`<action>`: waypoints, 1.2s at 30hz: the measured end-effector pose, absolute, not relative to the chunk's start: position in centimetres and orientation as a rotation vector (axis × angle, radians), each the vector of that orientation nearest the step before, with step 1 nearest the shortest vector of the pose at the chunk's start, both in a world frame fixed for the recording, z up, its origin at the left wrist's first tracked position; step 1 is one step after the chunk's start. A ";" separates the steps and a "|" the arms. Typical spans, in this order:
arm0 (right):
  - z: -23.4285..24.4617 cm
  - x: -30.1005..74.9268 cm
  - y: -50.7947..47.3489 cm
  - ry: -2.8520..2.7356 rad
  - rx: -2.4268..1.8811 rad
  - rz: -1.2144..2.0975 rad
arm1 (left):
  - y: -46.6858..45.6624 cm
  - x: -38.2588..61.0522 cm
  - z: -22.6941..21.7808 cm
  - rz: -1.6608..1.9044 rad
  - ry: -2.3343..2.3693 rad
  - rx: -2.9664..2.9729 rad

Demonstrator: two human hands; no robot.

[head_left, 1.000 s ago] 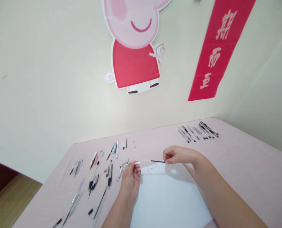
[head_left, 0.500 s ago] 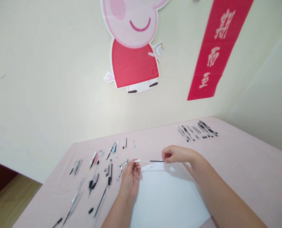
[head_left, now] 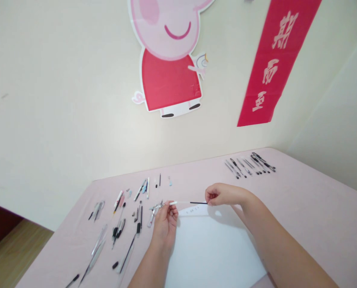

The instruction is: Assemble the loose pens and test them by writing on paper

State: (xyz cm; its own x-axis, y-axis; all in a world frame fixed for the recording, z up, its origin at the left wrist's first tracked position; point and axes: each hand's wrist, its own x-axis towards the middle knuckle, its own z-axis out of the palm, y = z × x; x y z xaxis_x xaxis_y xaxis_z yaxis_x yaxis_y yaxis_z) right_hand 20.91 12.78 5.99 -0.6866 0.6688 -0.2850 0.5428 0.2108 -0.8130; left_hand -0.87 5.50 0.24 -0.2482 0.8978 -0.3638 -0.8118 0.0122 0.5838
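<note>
My left hand (head_left: 166, 222) is closed, pinching a white pen barrel (head_left: 173, 203) between thumb and fingers. Out of its right end runs a thin pen refill (head_left: 198, 203), clear on the left and black on the right. My right hand (head_left: 219, 195) is closed on the refill's black end, fingertips pinched together. Both hands are held over the top edge of a white sheet of paper (head_left: 214, 248), which bears a few small marks near that edge. Just left of my left hand lie loose pen parts (head_left: 151, 218), partly hidden by the fingers.
Pens, refills and caps (head_left: 118, 230) lie scattered over the left of the pink tabletop (head_left: 313, 216). A row of pens (head_left: 250, 165) lies at the back right. Behind the table, the wall carries a cartoon pig cutout (head_left: 172, 82) and a red banner (head_left: 274, 76).
</note>
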 end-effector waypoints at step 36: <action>3.2 15.2 11.7 -1.905 -0.952 1.599 | 4.7 -0.3 -0.2 1.373 0.872 0.542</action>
